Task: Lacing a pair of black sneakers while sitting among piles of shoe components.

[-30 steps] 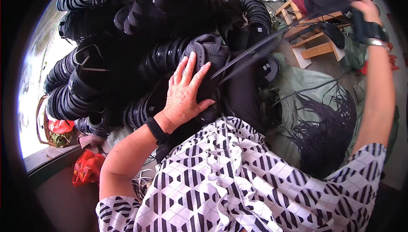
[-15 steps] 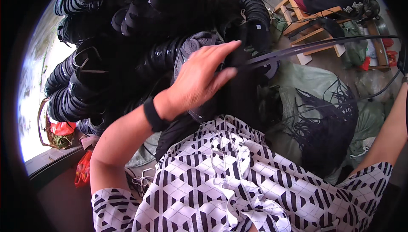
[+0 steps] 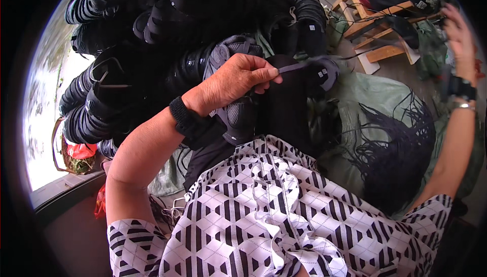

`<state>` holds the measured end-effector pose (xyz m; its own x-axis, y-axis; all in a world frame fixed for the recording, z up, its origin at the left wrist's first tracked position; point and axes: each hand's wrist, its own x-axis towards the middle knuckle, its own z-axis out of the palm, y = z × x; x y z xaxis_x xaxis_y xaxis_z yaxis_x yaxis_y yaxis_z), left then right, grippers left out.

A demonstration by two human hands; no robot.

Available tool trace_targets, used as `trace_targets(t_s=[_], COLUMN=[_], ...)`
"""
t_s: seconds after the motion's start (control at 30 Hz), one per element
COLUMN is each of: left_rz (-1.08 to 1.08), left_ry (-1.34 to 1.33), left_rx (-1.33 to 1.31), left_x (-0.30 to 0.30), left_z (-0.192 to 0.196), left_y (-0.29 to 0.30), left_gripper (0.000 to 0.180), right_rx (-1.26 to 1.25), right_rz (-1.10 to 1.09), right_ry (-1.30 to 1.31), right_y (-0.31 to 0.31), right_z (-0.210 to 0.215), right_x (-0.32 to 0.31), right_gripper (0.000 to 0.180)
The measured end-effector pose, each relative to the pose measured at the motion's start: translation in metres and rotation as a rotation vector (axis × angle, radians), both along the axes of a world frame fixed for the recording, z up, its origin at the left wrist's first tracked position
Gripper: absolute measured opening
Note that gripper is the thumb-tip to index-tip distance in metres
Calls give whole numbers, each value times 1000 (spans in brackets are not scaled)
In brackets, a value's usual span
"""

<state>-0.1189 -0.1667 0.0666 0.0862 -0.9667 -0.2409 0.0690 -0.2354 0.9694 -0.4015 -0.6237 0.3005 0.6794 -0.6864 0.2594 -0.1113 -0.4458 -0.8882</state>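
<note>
1. Black strap (image 3: 299, 67), thin and flat, is pinched between the thumb and fingertips of my left hand (image 3: 231, 81); that grip is closed on its near end.
2. From the pinch the strap runs right, nearly level, to a dark shoe upper (image 3: 324, 74) with a small pale tag on it.
3. Under my left hand lies a grey mesh upper (image 3: 238, 117), touching my palm side and resting on my lap over dark cloth.
4. A black band (image 3: 188, 123) sits on my left wrist.
5. My right hand (image 3: 459, 30) is raised far out to the right, well apart from the left; it is at the picture's rim and I cannot tell whether that grip is closed or what it has.
6. On that arm I wear a black wristband (image 3: 460, 88) and a thin metal bangle (image 3: 462, 106).
7. Behind my left hand rise stacks of black uppers (image 3: 152, 38), bundled in curved rows.
8. To my right a bunch of black cords (image 3: 393, 150) spreads over a green sack (image 3: 355, 94).
9. Beyond it stands a low wooden stool (image 3: 378, 30).
10. At my far left sits a basket (image 3: 71, 157) with something red inside.
</note>
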Motion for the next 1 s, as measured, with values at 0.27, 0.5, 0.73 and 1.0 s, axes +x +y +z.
trace_targets(t_s=[0.27,0.5,0.73,1.0], left_rz=[228,442,516,449], left_ry=[-369,-1057,-1066,-1188], left_rx=[-201,-23,93,-223], left_x=[-2,-19,-29,-25], left_z=[-7,-31,-38,-35], left_y=[17,100,86,88], left_gripper=[19,24,25,22], right_rx=[680,1044,1002,1171], right_rz=[709,465,484,507], right_ry=[668,581,677,544], right_y=[315,341,356,347], right_z=[-238,-271,-275,-276], right_x=[142,133,147,131], right_gripper=[22,31,32,24])
